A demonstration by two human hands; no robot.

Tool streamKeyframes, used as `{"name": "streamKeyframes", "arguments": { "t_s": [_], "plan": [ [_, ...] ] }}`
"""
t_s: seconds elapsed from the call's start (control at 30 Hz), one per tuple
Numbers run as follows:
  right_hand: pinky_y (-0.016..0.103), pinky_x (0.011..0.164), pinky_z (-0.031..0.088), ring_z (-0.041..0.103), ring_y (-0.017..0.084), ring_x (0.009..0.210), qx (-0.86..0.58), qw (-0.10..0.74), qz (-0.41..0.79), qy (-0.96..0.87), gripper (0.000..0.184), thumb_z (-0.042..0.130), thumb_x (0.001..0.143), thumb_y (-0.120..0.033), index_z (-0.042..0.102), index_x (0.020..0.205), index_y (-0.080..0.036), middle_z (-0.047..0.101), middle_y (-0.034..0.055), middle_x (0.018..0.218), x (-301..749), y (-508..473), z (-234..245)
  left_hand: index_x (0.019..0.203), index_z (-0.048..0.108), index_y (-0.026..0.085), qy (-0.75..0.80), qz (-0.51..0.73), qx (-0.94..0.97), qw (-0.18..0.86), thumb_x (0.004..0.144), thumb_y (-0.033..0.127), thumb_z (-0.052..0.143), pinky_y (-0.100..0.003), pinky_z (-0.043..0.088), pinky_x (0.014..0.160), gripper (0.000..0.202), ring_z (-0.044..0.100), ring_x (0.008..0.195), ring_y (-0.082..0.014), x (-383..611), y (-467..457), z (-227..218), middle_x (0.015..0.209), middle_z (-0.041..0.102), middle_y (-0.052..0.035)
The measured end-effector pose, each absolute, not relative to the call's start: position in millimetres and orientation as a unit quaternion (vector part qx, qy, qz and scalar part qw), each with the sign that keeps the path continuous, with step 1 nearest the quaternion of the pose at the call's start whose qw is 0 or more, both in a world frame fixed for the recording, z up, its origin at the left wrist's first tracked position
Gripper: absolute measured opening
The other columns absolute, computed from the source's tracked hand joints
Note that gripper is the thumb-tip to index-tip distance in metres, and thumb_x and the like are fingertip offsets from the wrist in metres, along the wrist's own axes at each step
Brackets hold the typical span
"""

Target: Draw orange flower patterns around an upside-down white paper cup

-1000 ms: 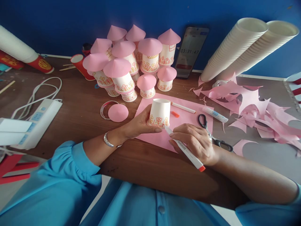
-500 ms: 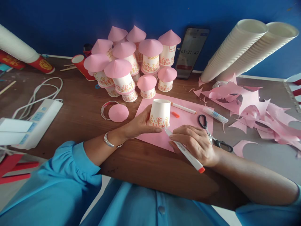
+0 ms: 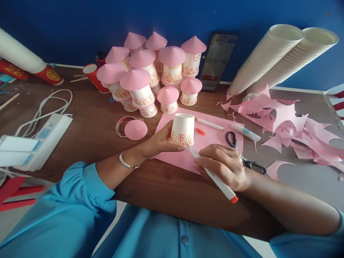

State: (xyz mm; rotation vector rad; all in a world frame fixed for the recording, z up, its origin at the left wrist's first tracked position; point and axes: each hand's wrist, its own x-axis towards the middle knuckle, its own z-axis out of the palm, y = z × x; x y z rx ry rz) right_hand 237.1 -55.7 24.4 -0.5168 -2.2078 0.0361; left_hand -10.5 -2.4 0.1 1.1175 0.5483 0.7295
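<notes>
My left hand (image 3: 158, 142) is closed round an upturned white paper cup (image 3: 183, 128) with orange flowers drawn along its lower edge. The cup stands on a pink paper sheet (image 3: 215, 134). My right hand (image 3: 224, 165) grips a white marker (image 3: 215, 177) with an orange end cap, its tip right at the cup's bottom edge. A loose pink paper cone (image 3: 135, 129) lies to the left of the cup beside a tape roll (image 3: 120, 123).
Several finished cups with pink cone roofs (image 3: 150, 77) stand behind. A phone (image 3: 217, 61) leans on the blue wall. Scissors (image 3: 238, 148), a glue pen (image 3: 245, 131), a second pen (image 3: 209, 124), pink scraps (image 3: 290, 122), cup stacks (image 3: 271, 53) and a power strip (image 3: 40, 139) surround the sheet.
The right hand and marker have shifted slightly down and right along the cup's lower edge. The left hand and cup stay put.
</notes>
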Motion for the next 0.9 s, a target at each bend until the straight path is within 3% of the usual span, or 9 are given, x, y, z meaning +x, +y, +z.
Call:
{"name": "streamKeyframes", "arguments": {
  "t_s": [0.17, 0.27, 0.43, 0.57, 0.7, 0.8, 0.9],
  "plan": [
    [0.029, 0.065, 0.061, 0.070, 0.017, 0.078, -0.242, 0.436, -0.014, -0.866, 0.030, 0.059, 0.103, -0.009, 0.065, 0.129, -0.025, 0.069, 0.0033, 0.095, 244, -53, 13, 0.150, 0.064, 0.028, 0.240, 0.323, 0.471, 0.785, 0.079, 0.032, 0.097, -0.055, 0.051, 0.121, 0.078, 0.067, 0.142, -0.0359, -10, -2, 3, 0.148, 0.074, -0.0148],
    [0.035, 0.075, 0.067, 0.076, 0.021, 0.091, -0.278, 0.449, -0.024, -0.849, 0.040, 0.064, 0.103, -0.010, 0.061, 0.140, -0.025, 0.075, 0.0081, 0.109, 245, -51, 6, 0.152, 0.063, 0.027, 0.216, 0.327, 0.458, 0.798, 0.082, 0.032, 0.094, -0.060, 0.048, 0.125, 0.076, 0.066, 0.146, -0.0387, -10, -1, 1, 0.158, 0.068, -0.0167],
    [0.044, 0.088, 0.068, 0.077, 0.027, 0.110, -0.273, 0.427, -0.018, -0.862, 0.037, 0.061, 0.102, -0.007, 0.063, 0.135, -0.024, 0.079, 0.0101, 0.112, 243, -50, 5, 0.150, 0.067, 0.028, 0.188, 0.342, 0.440, 0.808, 0.090, 0.026, 0.087, -0.052, 0.048, 0.126, 0.063, 0.069, 0.143, -0.0324, -11, -2, -2, 0.151, 0.075, -0.0122],
    [0.042, 0.087, 0.067, 0.076, 0.027, 0.109, -0.260, 0.413, -0.029, -0.873, 0.028, 0.060, 0.103, -0.008, 0.067, 0.126, -0.022, 0.080, 0.0101, 0.111, 241, -50, 7, 0.146, 0.071, 0.028, 0.194, 0.343, 0.441, 0.807, 0.087, 0.030, 0.090, -0.050, 0.049, 0.124, 0.062, 0.069, 0.143, -0.0341, -11, -3, 1, 0.150, 0.075, -0.0120],
    [0.042, 0.087, 0.066, 0.074, 0.028, 0.114, -0.219, 0.395, -0.044, -0.891, 0.028, 0.054, 0.106, -0.009, 0.069, 0.128, -0.016, 0.079, 0.0150, 0.117, 241, -49, 9, 0.143, 0.073, 0.030, 0.185, 0.327, 0.466, 0.801, 0.085, 0.027, 0.091, -0.047, 0.054, 0.116, 0.060, 0.072, 0.138, -0.0335, -9, -4, 6, 0.149, 0.076, -0.0111],
    [0.040, 0.083, 0.065, 0.074, 0.028, 0.107, -0.210, 0.412, -0.034, -0.886, 0.027, 0.058, 0.108, -0.014, 0.070, 0.132, -0.014, 0.076, 0.0137, 0.108, 242, -49, 12, 0.141, 0.073, 0.031, 0.204, 0.325, 0.476, 0.791, 0.086, 0.026, 0.091, -0.045, 0.056, 0.112, 0.058, 0.075, 0.131, -0.0314, -8, -5, 11, 0.142, 0.079, -0.0103],
    [0.035, 0.069, 0.061, 0.068, 0.021, 0.085, -0.213, 0.437, -0.044, -0.873, 0.029, 0.055, 0.114, -0.029, 0.072, 0.133, -0.014, 0.067, 0.0082, 0.097, 242, -51, 16, 0.138, 0.075, 0.028, 0.225, 0.331, 0.490, 0.774, 0.084, 0.027, 0.093, -0.045, 0.055, 0.111, 0.057, 0.074, 0.129, -0.0310, -8, -4, 13, 0.136, 0.081, -0.0116]
  ]
}}
